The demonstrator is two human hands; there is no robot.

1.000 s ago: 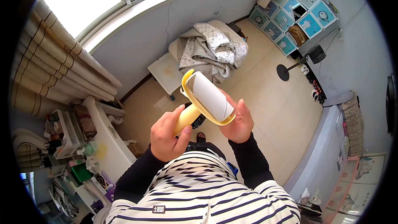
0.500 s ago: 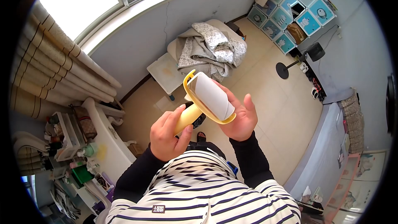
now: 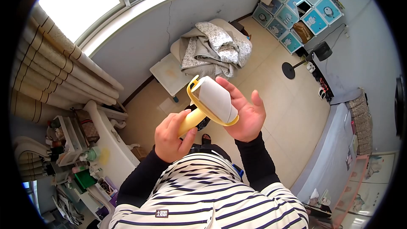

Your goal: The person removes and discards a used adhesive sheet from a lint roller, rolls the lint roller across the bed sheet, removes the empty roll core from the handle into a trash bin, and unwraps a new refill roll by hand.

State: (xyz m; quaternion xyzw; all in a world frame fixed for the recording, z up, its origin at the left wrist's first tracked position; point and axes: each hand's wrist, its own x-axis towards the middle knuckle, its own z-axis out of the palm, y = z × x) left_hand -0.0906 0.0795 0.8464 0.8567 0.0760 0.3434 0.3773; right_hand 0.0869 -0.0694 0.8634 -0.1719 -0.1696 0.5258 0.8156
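Observation:
A lint roller (image 3: 215,100) with a white paper roll and a yellow frame is held up in front of my striped top. My left hand (image 3: 170,136) is wrapped round its yellow handle (image 3: 191,121). The roll end tilts up and away from me. Behind the right side of the roll is my right hand (image 3: 249,118), palm turned up, thumb and fingers apart. Part of its fingers is hidden by the roller, and I cannot tell whether the palm touches it.
A crumpled patterned quilt (image 3: 216,48) lies on a padded seat by the window wall, next to a small white table (image 3: 169,75). A white desk (image 3: 112,133) with clutter stands at left. A black fan (image 3: 289,71), blue cabinet (image 3: 316,22) and bed (image 3: 326,144) are on the right.
My right hand has shifted slightly right, and its fingers are a little more spread from the roll. The roller has turned slightly; my left hand keeps its hold.

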